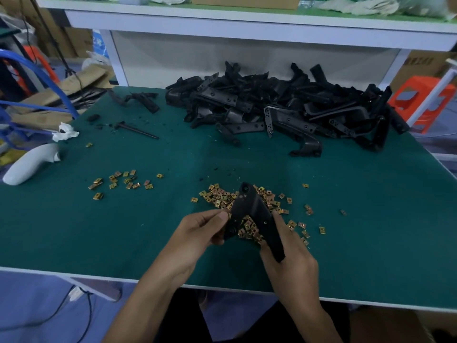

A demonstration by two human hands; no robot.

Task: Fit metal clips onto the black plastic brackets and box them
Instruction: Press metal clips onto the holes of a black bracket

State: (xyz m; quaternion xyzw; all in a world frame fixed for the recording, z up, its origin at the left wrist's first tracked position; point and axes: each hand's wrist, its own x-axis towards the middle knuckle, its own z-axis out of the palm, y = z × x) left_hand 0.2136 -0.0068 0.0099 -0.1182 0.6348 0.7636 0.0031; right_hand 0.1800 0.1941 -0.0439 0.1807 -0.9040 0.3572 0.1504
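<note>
- Loose clips (pixel 118 181) lie on the surface (pixel 148 238), well left of the bracket (pixel 247 206). They are small and thin and probably light, so they are best pinched by the edges.
- The left hand (pixel 202 231) pinches the bracket's left leg between thumb and curled fingers.
- The bracket, an angled black piece, is held up by both hands. It looks stiff and light, with matt plastic that is unlikely to slip. Gripping each leg near its end should steady it while a clip is pushed on.
- The clip heap (pixel 217 196) lies under and just behind the bracket.
- The right hand (pixel 291 258) wraps its fingers round the bracket's right leg.
- The bracket pile (pixel 284 107) sits well behind the bracket. It is tangled, so pieces may snag when lifted.
- No box is in view.
</note>
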